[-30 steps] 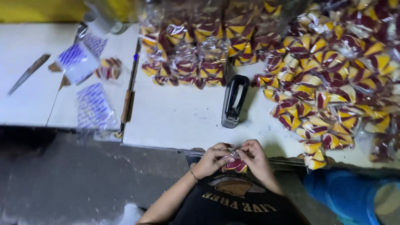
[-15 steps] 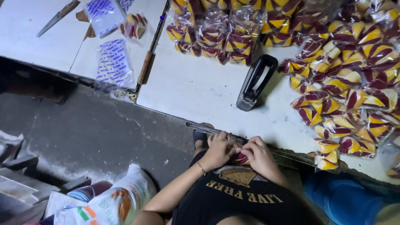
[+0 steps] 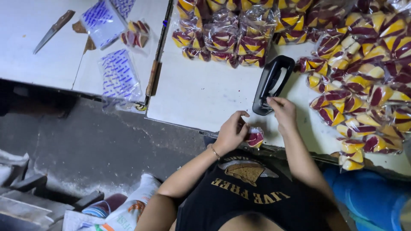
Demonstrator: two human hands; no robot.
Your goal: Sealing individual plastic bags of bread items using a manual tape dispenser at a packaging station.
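The left hand (image 3: 230, 133) has its fingers clamped on a small candy packet (image 3: 255, 138) at the near bench (image 3: 205, 94) edge. The right hand (image 3: 282, 112) touches the black stapler (image 3: 272, 83) — fingers curled together on its near end.

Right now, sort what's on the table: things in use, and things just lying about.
In use: small packet in left hand; black stapler under right hand.
Lying about: knife, printed empty bags, filled packet piles.

Clear candy packets (image 3: 355, 81) — yellow-maroon — heaped right; blue-printed bags (image 3: 117, 77) left; one packet (image 3: 255, 137) in left hand (image 3: 231, 132).
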